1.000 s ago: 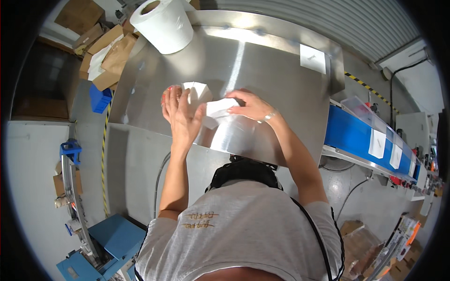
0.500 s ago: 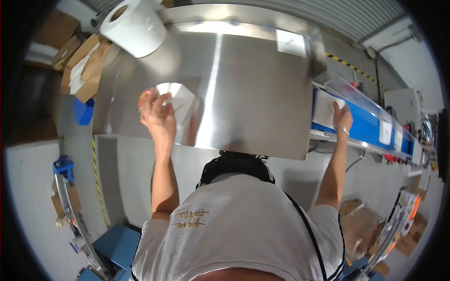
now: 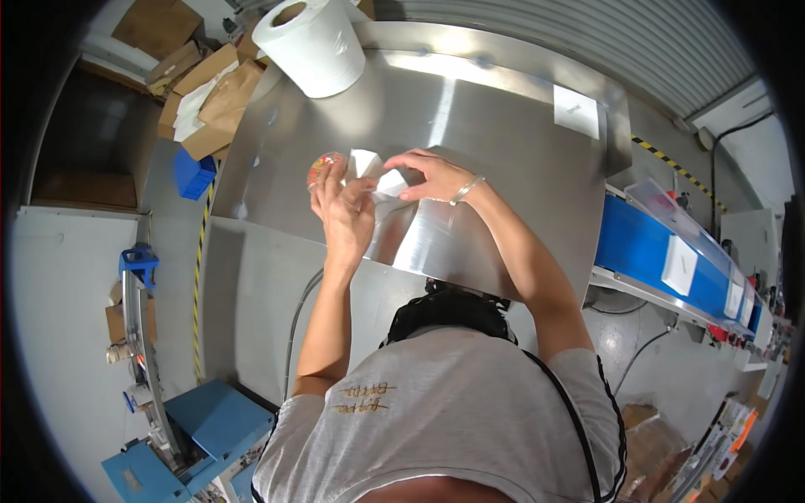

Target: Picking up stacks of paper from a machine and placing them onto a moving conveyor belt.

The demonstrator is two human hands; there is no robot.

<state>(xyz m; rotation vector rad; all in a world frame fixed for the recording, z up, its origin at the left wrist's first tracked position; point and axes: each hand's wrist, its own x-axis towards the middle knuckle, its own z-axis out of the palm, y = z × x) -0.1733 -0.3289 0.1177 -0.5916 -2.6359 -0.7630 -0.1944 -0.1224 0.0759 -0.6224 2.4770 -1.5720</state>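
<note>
My left hand (image 3: 345,214) is raised over the steel table (image 3: 470,126), its fingers closed around a small round item with a red and orange printed face (image 3: 323,166). My right hand (image 3: 432,174) pinches a white folded carton or paper piece (image 3: 376,172) that sits between both hands and touches the round item. A bracelet circles my right wrist. How the white piece wraps the round item is hidden by my fingers.
A large white paper roll (image 3: 312,44) stands at the table's far left corner. A white label (image 3: 576,110) lies at the far right. A blue conveyor (image 3: 641,247) carrying white boxes (image 3: 681,264) runs to the right. Cardboard boxes (image 3: 210,101) are piled left; a blue machine (image 3: 180,440) stands below.
My right hand has come back from the conveyor on the right to the white piece at my left hand. The round printed item now shows in my left hand.
</note>
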